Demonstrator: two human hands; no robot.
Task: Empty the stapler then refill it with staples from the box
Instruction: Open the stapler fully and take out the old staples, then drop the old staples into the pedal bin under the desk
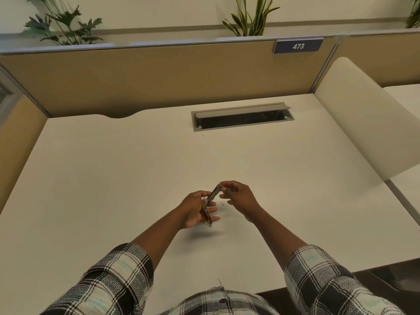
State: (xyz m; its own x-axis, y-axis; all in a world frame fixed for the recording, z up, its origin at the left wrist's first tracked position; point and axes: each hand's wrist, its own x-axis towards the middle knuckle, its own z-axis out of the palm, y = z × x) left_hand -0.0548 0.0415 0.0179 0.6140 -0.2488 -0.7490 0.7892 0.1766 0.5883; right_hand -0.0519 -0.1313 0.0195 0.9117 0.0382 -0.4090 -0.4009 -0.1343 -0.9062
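Both hands over the near-centre of the plain cream desk top (113,178), held just above it. Left hand (193,209) grips the small slim metal-and-brown stapler (211,204) by its lower half: thumb and curled fingers wrapped around it, two fingertips poking out straight to the right under it. Stapler looks hinged open in a shallow V, upper arm angled up-right, lower arm pointing down toward the person; too small and blurred to see the magazine or whether any staples sit in it. Right hand (236,196) pinches the top end of the upper arm between thumb and forefinger, other fingers loosely curled and apart. Tiny pale speck (223,203) on the desk just beside the right fingers, between the two hands; can't tell what it is. Staple box isn't anywhere I can make out. Grey recessed cable tray with flap lid raised (242,116) at the back of the desk, interior dark, contents unreadable. Tan partition (159,76) behind it carries a dark blue tag reading 473 (298,46). Plaid black-and-white sleeves (118,276) pushed up the forearms, cut off by the bottom edge.
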